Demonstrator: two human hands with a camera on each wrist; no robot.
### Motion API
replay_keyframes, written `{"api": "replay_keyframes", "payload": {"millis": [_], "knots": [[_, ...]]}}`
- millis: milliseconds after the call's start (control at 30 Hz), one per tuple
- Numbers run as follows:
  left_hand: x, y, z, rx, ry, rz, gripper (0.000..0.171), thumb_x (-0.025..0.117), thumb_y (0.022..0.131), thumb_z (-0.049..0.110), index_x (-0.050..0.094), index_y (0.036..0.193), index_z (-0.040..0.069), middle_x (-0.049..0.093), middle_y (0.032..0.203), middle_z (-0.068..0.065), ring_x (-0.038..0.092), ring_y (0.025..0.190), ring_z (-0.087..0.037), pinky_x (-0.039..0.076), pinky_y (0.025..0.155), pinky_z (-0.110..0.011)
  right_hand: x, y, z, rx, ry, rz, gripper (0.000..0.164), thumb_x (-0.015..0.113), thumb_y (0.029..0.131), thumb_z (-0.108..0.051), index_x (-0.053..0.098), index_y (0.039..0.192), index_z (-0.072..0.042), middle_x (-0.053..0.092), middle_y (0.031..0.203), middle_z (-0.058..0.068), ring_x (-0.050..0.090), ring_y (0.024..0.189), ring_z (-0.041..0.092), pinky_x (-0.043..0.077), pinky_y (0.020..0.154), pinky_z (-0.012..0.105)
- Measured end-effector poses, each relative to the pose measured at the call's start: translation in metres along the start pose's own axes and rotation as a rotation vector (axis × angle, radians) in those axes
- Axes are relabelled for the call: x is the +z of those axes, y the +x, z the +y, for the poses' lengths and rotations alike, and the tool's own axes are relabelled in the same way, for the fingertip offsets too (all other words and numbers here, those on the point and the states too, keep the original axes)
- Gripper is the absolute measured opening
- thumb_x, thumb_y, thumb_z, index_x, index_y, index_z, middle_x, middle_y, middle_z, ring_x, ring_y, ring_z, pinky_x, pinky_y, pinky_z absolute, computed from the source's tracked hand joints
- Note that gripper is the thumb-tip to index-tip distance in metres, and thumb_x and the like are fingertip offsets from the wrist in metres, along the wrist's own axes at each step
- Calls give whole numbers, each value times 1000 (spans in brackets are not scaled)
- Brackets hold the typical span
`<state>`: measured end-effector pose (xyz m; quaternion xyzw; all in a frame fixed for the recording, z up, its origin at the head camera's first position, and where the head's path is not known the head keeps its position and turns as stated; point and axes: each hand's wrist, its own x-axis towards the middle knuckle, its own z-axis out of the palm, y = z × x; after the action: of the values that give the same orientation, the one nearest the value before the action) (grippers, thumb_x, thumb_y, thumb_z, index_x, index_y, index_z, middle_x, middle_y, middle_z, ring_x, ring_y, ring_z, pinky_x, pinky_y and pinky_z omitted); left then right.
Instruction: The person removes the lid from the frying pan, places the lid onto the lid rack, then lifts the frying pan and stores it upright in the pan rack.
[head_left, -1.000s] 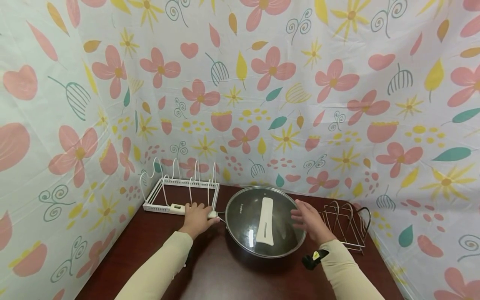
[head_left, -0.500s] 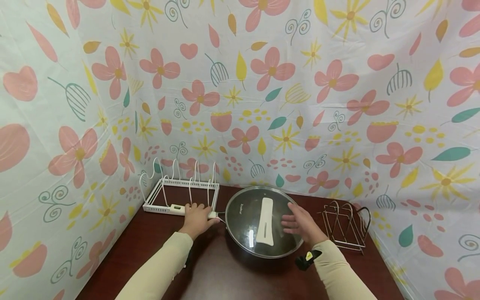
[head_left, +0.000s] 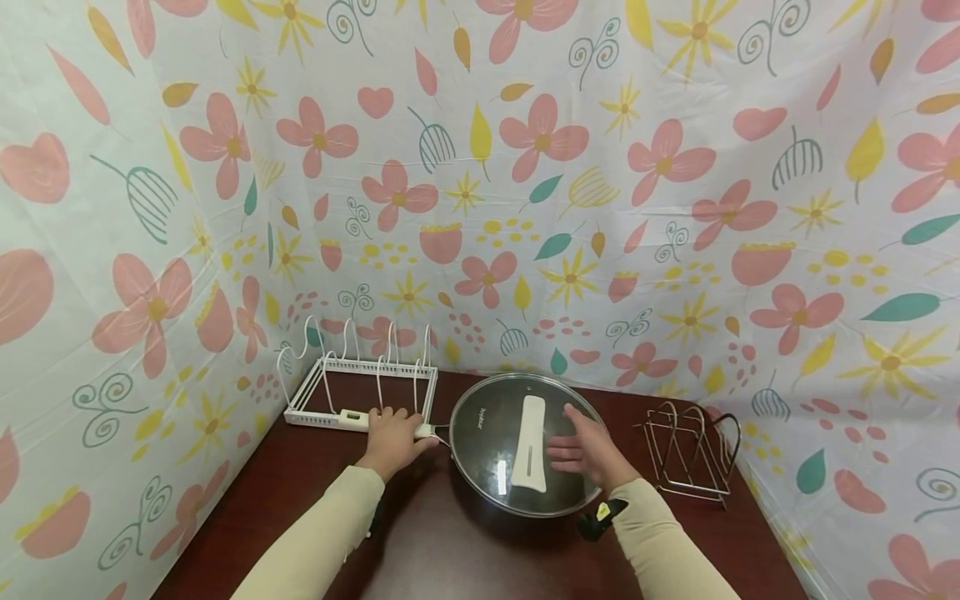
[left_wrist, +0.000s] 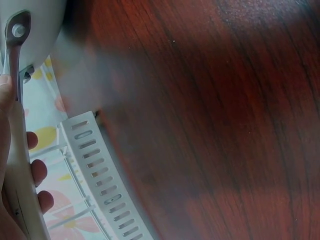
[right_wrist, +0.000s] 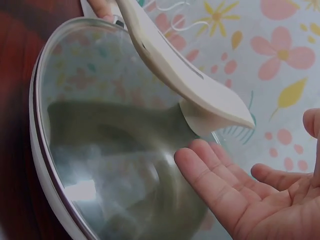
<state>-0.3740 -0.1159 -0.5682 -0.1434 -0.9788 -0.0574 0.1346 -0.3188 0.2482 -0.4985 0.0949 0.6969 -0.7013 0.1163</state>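
Observation:
A pan with a glass lid (head_left: 487,467) stands on the dark red table. Along the middle of the lid runs a long cream lid handle (head_left: 529,442). My left hand (head_left: 392,442) grips the pan's cream handle (left_wrist: 21,170), its fingertips curling round the far side in the left wrist view. Over the lid's right part, my right hand (head_left: 588,450) is held with fingers extended, holding nothing. In the right wrist view its fingertips (right_wrist: 187,160) are near the lid handle's end, apart from it. The pan's body is mostly hidden under the lid.
Behind my left hand stands a white rack (head_left: 307,417) with upright loops, close to the pan handle. A metal wire rack (head_left: 693,487) is to the right of the pan. A flower-patterned curtain (head_left: 480,208) encloses the back and sides of the table (head_left: 495,567).
My right hand has moved left, from the lid's right rim to above the lid, closer to the lid handle. The left hand and the pan have stayed in place.

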Motion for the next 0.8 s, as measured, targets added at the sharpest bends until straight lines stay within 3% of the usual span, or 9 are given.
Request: {"api": "replay_keyframes", "payload": {"millis": [433, 800], "knots": [[3, 0, -2, 12, 0, 6, 62, 63, 85, 71, 70, 120, 21, 66, 106, -9, 55, 102, -36, 30, 98, -61, 11, 4, 3, 26, -30, -10, 73, 38, 105, -55, 28, 155, -4, 65, 113, 34, 72, 90, 35, 59, 75, 52], [0, -1, 0, 8, -2, 10, 60, 64, 85, 69, 70, 119, 20, 65, 106, -9, 54, 102, -36, 30, 98, -62, 15, 7, 5, 34, -49, -23, 71, 38, 105, -55, 30, 155, -6, 63, 116, 37, 71, 96, 38, 58, 77, 52]]}}
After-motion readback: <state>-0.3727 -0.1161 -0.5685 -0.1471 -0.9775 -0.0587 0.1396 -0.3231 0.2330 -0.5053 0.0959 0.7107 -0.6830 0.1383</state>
